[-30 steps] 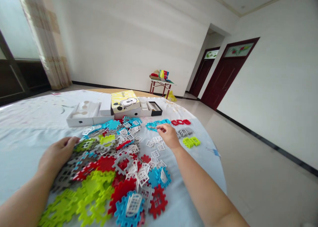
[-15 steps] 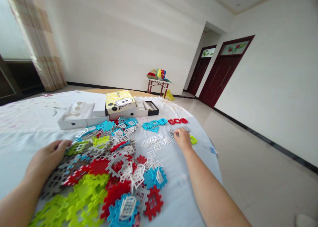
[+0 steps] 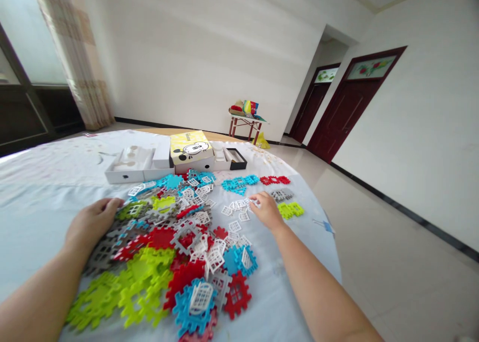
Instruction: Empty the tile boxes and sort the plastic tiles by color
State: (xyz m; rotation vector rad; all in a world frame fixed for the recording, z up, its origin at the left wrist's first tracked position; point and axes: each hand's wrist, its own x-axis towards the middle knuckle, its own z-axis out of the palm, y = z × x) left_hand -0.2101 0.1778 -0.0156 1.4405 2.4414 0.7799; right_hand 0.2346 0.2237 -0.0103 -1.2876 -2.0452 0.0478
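Observation:
My left hand [image 3: 93, 223] rests at the left edge of a heap of plastic building blocks, its fingers loosely bent beside a green block [image 3: 134, 210]. Nothing shows in its grip. Over several small white window pieces [image 3: 235, 226] is my right hand [image 3: 267, 211], thumb and forefinger a little apart, with white visible between them. The heap holds notched square blocks: green [image 3: 144, 277], red [image 3: 237, 295], blue [image 3: 192, 314] and grey [image 3: 220, 284]. Right of my right hand lie grey blocks [image 3: 281, 195] and green blocks [image 3: 291, 210].
Blue blocks [image 3: 240, 183] and red blocks [image 3: 275, 180] lie in a row behind my right hand. At the back stand a yellow cartoon box [image 3: 190, 147], open white boxes [image 3: 125, 175] and a black tray [image 3: 239, 165]. The round table's cloth [image 3: 314, 262] ends at the right.
My right hand has moved left from the grey blocks to the white window pieces. The grey blocks now lie uncovered. My left hand stays by the heap; the view has shifted slightly.

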